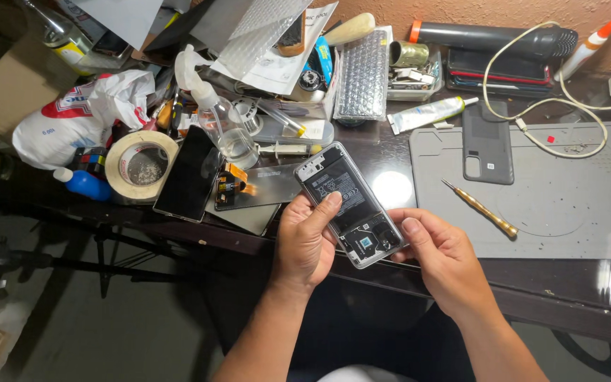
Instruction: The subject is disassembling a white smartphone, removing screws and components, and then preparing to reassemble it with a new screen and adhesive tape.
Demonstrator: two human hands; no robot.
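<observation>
1. Both hands are holding a slim grey smartphone with its back cover off (348, 204), black battery & circuit parts showing, just above the near edge of the dark workbench (390, 152).
2. The left hand (305, 240) is gripping the phone's lower left side; its thumb is lying across the battery area.
3. The right hand (438, 251) is pinching the phone's lower right corner, thumb on top, fingers underneath.
4. The phone is tilting diagonally, top end pointing up-left, w/ its bottom end between the two hands.
5. To the right a grey silicone work mat (553, 205) is lying on the bench. On it: a dark grey phone back cover (487, 143), flat, and a gold-handled screwdriver (481, 208), just below the cover, near the right hand.
6. A white cable (567, 106) is looping over the mat's top edge.
7. Left of the phone: a black glass screen panel (191, 173) lying flat, a clear plastic spray bottle (222, 120) standing upright beside it, and a wide roll of beige tape (141, 164) further left.
8. A white glue tube (427, 113) is lying behind, near the mat's top-left corner.
</observation>
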